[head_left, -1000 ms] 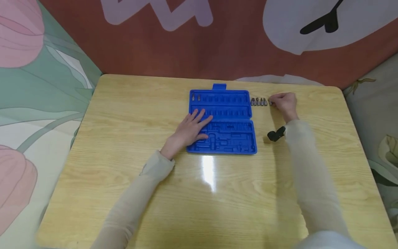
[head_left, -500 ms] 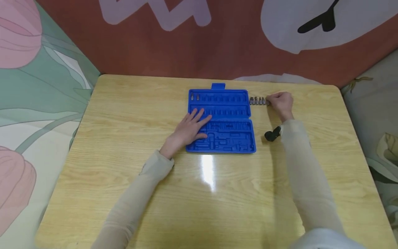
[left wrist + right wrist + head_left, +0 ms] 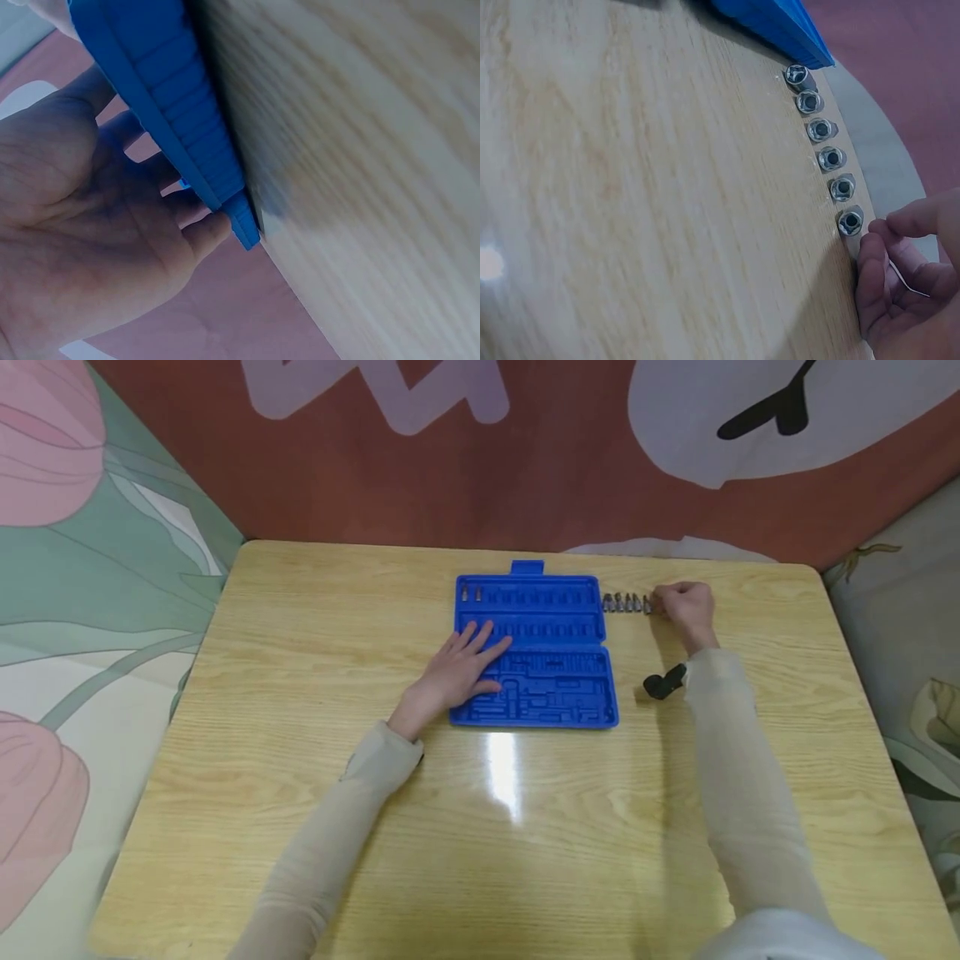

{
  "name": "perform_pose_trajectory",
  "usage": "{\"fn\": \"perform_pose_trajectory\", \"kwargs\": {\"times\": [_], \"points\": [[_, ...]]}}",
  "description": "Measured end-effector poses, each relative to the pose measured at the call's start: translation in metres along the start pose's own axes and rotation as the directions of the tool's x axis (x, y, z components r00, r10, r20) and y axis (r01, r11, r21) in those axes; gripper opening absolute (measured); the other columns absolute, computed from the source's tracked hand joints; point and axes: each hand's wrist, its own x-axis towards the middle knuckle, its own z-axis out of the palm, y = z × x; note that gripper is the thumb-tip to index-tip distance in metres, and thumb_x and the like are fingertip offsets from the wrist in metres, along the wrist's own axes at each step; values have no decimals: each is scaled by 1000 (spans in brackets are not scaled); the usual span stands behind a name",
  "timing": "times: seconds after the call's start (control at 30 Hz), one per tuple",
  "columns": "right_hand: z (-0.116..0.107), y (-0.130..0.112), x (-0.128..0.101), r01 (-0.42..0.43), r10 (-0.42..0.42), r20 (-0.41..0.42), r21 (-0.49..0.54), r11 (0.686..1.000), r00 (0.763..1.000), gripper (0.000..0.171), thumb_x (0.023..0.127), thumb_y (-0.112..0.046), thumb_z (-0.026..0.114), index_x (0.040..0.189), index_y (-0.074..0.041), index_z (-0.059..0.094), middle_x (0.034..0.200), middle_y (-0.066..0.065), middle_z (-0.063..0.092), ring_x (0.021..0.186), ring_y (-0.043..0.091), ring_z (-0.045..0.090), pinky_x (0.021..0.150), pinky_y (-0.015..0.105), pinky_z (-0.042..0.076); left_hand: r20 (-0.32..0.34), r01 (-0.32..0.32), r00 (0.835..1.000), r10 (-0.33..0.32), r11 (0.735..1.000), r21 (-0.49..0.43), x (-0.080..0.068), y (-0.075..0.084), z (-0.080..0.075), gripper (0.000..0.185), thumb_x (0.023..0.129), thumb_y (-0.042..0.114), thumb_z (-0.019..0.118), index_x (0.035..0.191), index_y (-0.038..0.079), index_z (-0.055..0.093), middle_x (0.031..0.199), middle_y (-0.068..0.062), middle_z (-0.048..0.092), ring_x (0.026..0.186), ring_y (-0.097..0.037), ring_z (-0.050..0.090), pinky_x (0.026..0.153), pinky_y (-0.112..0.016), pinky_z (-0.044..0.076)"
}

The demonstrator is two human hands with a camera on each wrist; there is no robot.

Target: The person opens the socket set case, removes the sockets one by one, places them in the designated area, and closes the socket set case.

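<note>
L hand (image 3: 452, 677) fingers spread, gripping nothing, resting on L side of 1 open blue case (image 3: 558, 693); 2 small metal pcs (image 3: 478, 595) in its far L slots; 6 sockets (image 3: 832, 157) in 1 row on worktop (image 3: 570, 843), R of case's far half; R hand (image 3: 687, 612) released, fingers loosely bent, just beside rightmost socket.

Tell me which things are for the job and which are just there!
Probably for the job:
blue case, lying open
six little metal pieces, lined up beside it
two small bits in its far-left corner

Probably just there:
table underneath
patterned backdrop
black gadget by the right cuff
</note>
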Motion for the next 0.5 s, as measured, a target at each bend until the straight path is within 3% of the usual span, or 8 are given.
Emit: {"fn": "perform_pose_trajectory", "kwargs": {"times": [0.27,0.4,0.5], "points": [[-6,-11,-7,-22,20,50,44,999,999,25,95,-17,56,106,2,67,69,-11,62,66,4,58,65,20,49,15,-5,1000,5,1000,-17,0,1,0,71,98,46,49,156,22,16,160,-13,2,146,-34,-3,116,-48,2],[2,-34,-15,15,-17,100,21,1000,995,30,98,-21,52,113,3,63,86,-3,60,74,9,56,72,25,49,18,-2,1000,2,1000,-14,0,1,-1,71,98,46,49,156,22,16,160,-13,2,146,-34,-3,117,-47,2],[22,-60,-22,70,-63,164,-32,997,984,36,99,-23,51,119,5,61,97,4,60,76,10,59,75,27,51,12,-6,1000,6,1000,-8,1,1,-2,71,98,45,50,156,21,17,160,-13,3,146,-34,-2,117,-48,3]]}}
